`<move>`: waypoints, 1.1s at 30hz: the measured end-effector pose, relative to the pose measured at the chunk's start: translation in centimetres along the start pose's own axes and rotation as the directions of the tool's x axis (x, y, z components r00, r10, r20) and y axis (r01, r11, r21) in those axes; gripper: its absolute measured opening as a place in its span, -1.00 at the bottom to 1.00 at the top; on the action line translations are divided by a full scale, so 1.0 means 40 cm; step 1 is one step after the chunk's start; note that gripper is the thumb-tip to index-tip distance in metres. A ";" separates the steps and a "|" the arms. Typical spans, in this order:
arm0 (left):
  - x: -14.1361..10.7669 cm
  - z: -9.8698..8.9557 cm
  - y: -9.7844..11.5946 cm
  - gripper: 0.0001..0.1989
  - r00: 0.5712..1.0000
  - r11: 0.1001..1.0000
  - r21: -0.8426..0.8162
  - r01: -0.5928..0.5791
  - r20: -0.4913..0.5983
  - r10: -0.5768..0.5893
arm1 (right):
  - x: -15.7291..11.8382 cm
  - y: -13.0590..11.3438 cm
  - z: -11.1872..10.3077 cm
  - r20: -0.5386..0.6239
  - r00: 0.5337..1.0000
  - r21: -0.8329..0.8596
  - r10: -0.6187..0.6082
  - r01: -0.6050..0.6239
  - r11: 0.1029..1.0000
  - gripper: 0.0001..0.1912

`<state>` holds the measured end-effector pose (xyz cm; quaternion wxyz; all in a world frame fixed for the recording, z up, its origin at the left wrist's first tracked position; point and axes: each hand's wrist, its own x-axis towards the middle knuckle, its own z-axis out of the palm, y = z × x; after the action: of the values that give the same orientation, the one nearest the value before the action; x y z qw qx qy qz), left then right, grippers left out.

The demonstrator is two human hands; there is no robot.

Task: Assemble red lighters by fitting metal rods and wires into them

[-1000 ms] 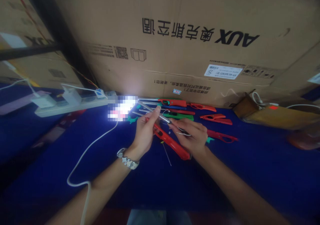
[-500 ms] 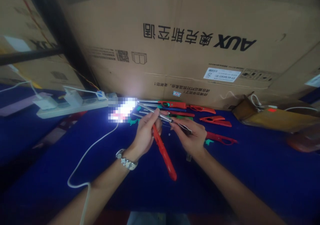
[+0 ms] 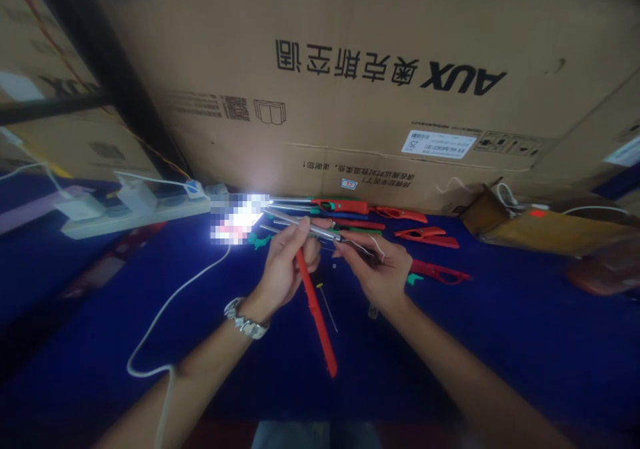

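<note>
My left hand (image 3: pixel 283 266) is closed around a long red lighter casing (image 3: pixel 319 316), which points down toward me. Between its thumb and fingers lies a metal lighter tube (image 3: pixel 320 230) as well. The fingers of my right hand (image 3: pixel 383 272) pinch the tube's near end, where a thin white wire (image 3: pixel 373 240) loops over the knuckles. Just what the right fingertips press on is partly hidden. Below the hands, a thin rod with a yellow end (image 3: pixel 327 307) shows beside the red casing. Other red lighters (image 3: pixel 345 206) with metal tubes lie behind the hands.
A bright, pixelated device (image 3: pixel 240 221) with a white cable (image 3: pixel 167 299) is at left, near a power strip (image 3: pixel 135 216). Red lighter casings (image 3: pixel 427 237) and a small green part (image 3: pixel 259 241) lie around. A large cardboard box (image 3: pixel 350 122) stands behind; an open brown box (image 3: pixel 530 226) is at right.
The red casing has turned in my left hand, its lower end shifting left and downward. The thin yellow-ended rod has come into view beside it. Both hands keep their hold, and the view has shifted slightly.
</note>
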<state>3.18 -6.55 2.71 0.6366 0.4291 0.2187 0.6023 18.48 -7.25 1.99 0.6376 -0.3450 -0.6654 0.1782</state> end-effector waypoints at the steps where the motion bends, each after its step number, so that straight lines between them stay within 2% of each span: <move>1: -0.001 0.001 0.001 -0.68 1.000 1.000 0.000 0.000 -0.001 0.000 | 0.000 -0.001 -0.001 0.000 1.000 -0.005 -0.003 0.003 1.000 -0.84; 7: -0.001 0.009 0.006 -0.67 1.000 1.000 0.008 -0.005 -0.012 0.006 | 0.002 -0.004 -0.004 -0.002 0.998 -0.027 -0.065 0.065 0.998 -0.83; 17: 0.011 -0.004 -0.012 -0.43 0.977 0.981 0.188 -0.052 -0.196 0.089 | -0.008 -0.020 0.003 0.052 0.994 -0.065 -0.101 0.104 0.992 -0.86; 23: 0.011 -0.011 -0.022 -0.48 0.949 0.970 0.225 -0.098 -0.273 0.159 | -0.011 -0.011 0.015 0.045 0.997 -0.038 0.059 -0.057 0.998 -0.83; 30: 0.012 -0.019 -0.023 -0.49 0.925 0.948 0.292 -0.130 -0.308 0.221 | -0.009 -0.020 0.013 0.074 0.997 -0.069 0.004 0.001 0.998 -0.88; 33: 0.012 -0.014 -0.015 -0.64 0.947 0.964 0.241 -0.111 -0.268 0.176 | -0.008 -0.023 0.012 0.083 0.996 -0.058 0.018 -0.013 0.998 -0.91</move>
<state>3.16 -5.89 2.03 0.5003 0.4206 0.3427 0.6748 17.77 -8.02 2.31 0.5978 -0.3606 -0.6935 0.1780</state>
